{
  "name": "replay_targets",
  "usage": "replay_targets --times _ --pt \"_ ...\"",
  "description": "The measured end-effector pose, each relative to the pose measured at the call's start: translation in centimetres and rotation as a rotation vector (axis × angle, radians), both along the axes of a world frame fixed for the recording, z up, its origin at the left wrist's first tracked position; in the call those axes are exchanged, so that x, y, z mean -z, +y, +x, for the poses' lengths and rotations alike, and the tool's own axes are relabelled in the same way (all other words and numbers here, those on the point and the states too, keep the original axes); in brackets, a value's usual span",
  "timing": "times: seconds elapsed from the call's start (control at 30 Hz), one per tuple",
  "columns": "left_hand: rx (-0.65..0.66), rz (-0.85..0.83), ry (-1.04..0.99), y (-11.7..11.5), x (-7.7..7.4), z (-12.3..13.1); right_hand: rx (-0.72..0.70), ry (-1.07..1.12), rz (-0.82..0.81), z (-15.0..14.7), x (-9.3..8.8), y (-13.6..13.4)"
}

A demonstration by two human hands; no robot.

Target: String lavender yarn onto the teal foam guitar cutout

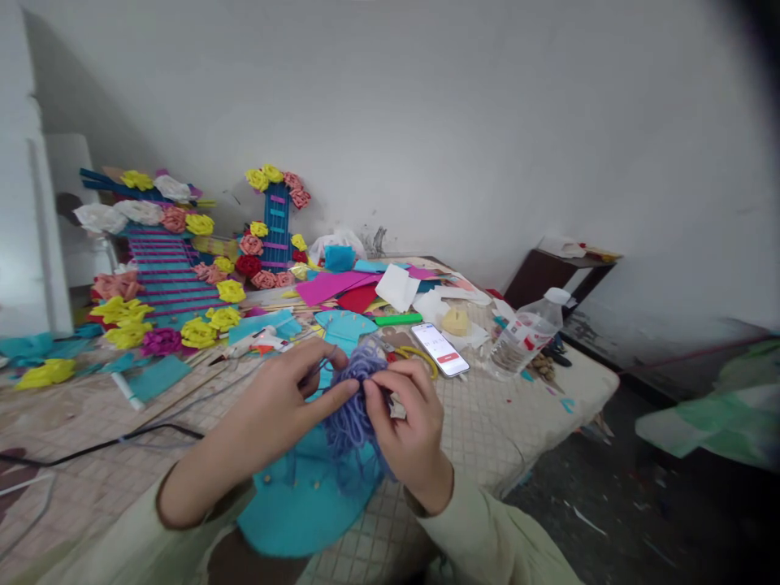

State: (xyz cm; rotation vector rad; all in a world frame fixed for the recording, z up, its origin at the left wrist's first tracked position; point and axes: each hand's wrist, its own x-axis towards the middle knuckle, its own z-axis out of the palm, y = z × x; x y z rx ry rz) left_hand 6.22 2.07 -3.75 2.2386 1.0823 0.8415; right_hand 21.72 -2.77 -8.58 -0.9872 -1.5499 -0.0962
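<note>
My left hand [283, 402] and my right hand [405, 422] both pinch a bundle of blue-purple yarn [357, 402], held just above the table. The left thumb and forefinger close on its left side, and the right fingers curl round its right side. Yarn strands hang down over a turquoise felt piece [305, 504] with small studs that lies beneath my wrists. Both sleeves are pale beige.
The table [487, 422] holds a phone [439, 349], a tipped plastic bottle [527, 329], felt sheets [335, 284], a green marker [397, 319], a glue gun [256, 341] and a black cable [91, 447]. Blue stick structures with paper flowers [171, 268] stand at the back left. A dark side table [557, 276] stands by the wall.
</note>
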Motion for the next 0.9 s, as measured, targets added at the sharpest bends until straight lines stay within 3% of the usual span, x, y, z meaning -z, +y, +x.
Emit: replay_targets --times 0.27,0.47,0.57,0.9 --pt "0.097 0.014 -0.018 0.3 -0.1 -0.2 -0.013 0.04 -0.037 -0.3 -0.9 0.2" --pt "0.049 0.038 -0.001 0.5 -0.1 -0.1 -0.126 -0.013 -0.094 0.0 -1.9 0.2" --pt "0.046 0.023 -0.018 0.5 -0.1 -0.1 -0.108 0.014 -0.114 -0.1 -2.3 0.3" --pt "0.038 -0.057 -0.029 0.7 -0.1 -0.2 -0.051 -0.233 -0.123 0.2 -1.9 1.4"
